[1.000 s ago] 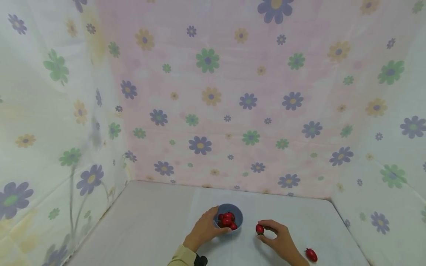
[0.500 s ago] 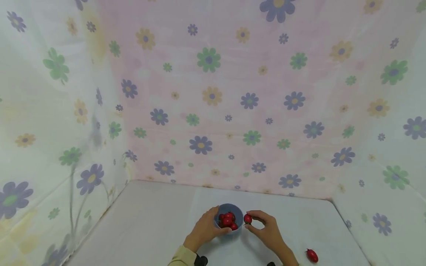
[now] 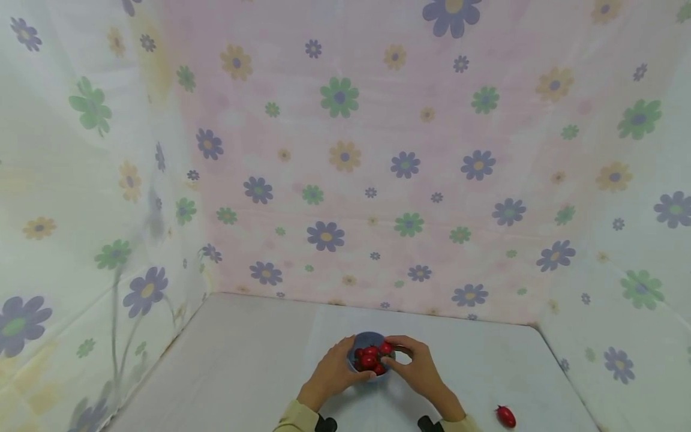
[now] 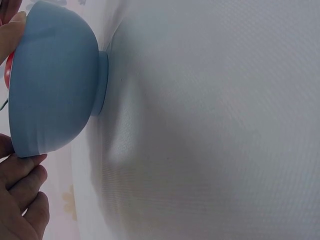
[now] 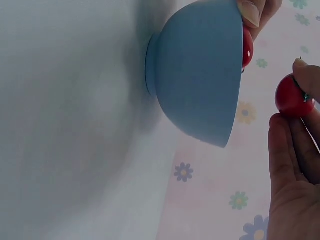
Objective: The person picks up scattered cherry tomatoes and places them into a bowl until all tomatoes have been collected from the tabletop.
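A small blue bowl [image 3: 358,341] with several red tomatoes [image 3: 368,361] in it stands on the white table. My left hand [image 3: 336,371] holds the bowl at its left side, thumb on the near rim and fingers on the far side. In the left wrist view the fingers [image 4: 31,192] touch the outside of the bowl [image 4: 55,80]. Over the bowl's right rim, my right hand [image 3: 418,365] pinches one small tomato [image 3: 385,348] between thumb and fingers. The right wrist view shows this tomato [image 5: 290,97], with a green stem, apart from the bowl [image 5: 197,70].
Another red tomato [image 3: 505,416] lies on the table near the front right. Flower-printed cloth walls [image 3: 345,180] enclose the white-covered table [image 3: 259,360] at the back and both sides.
My right hand has carried its tomato leftward from beside the bowl to over its right rim. The left hand and the bowl have stayed in place.
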The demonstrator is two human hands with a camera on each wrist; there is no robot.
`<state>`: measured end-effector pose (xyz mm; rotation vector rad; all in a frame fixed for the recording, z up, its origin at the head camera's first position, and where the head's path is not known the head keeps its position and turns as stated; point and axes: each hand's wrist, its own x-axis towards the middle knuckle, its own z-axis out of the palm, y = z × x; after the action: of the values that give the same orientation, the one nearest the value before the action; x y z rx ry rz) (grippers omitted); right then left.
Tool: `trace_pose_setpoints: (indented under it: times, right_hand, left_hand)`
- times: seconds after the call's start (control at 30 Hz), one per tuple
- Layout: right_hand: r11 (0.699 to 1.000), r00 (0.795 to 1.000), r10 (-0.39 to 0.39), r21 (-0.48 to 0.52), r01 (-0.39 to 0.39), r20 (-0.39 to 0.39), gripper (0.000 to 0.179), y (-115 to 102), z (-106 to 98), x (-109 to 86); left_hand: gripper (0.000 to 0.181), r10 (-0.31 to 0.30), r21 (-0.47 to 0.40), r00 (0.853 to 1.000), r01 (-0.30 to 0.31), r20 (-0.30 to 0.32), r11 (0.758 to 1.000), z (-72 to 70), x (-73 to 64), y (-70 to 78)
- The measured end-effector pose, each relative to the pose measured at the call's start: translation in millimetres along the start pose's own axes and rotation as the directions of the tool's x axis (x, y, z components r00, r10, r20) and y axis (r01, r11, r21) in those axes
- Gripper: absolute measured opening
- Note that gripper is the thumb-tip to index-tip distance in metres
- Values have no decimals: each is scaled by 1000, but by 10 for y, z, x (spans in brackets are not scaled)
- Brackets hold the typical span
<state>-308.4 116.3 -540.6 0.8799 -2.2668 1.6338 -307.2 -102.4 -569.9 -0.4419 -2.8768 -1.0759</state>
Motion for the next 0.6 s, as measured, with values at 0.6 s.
trace_pose_setpoints:
  times: [0.6]
  right_hand:
    - [999,992,-9,54,2,127,40,170,290,142]
  left_hand:
    - [95,86,-35,996,-87,-37,996,16,-10,-59]
